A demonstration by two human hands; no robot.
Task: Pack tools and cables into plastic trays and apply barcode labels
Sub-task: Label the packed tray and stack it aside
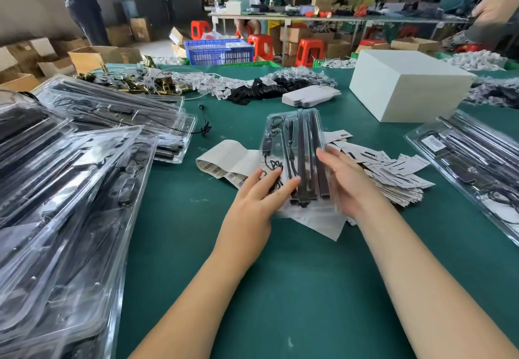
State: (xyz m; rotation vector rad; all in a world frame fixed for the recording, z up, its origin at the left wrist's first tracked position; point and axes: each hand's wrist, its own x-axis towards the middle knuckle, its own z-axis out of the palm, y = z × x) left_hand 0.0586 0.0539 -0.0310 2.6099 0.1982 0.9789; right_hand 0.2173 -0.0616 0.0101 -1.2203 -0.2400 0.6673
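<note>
— What lay closest to the lens?

— Two bare forearms, reaching out over the green surface (280, 288). Between the hands sat the clear plastic tray (297, 145), at the middle of the surface, its far end raised, with long black tools and a coiled cable inside.

— And the hands themselves?

— The left hand (259, 194) had straight, relaxed fingers laid on the tray's near left corner. The right hand (346, 183) pressed flat against the tray's right edge, fingers extended. Whether its thumb hooked underneath, I couldn't tell.

— What lay under the tray?

— A strip of barcode labels (224, 162) curled out to the left, and a heap of printed cards (393, 170) spread to the right.

— Further out?

— Stacks of filled trays (70, 190) on the left, one more tray (471, 156) on the right, a white box (407, 86) beyond, and loose black cables (261, 88) at the far side.
</note>
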